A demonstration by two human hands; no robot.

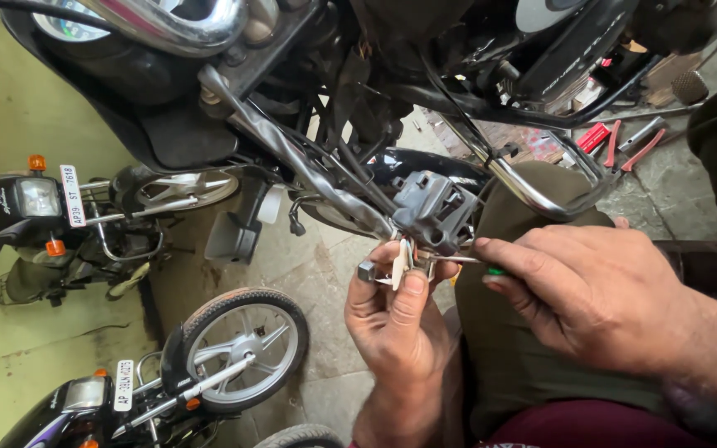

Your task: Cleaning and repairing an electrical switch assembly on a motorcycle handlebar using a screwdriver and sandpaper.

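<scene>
Grey switch housing [433, 211]: left hand [396, 319] pinches its white connector [400, 264]; right hand [591, 290] grips a screwdriver [491, 267].

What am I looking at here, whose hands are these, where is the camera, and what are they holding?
There is no machine at work: the one picture comes from a camera worn on a person's head, looking down at their own hands. The left hand pinches small pale connector pieces under a grey switch housing on a motorcycle's handlebar. The right hand holds a slim tool with a green handle, its tip at those pieces. Red-handled pliers lie on the stone floor, and two parked motorcycles stand at the left.
</scene>
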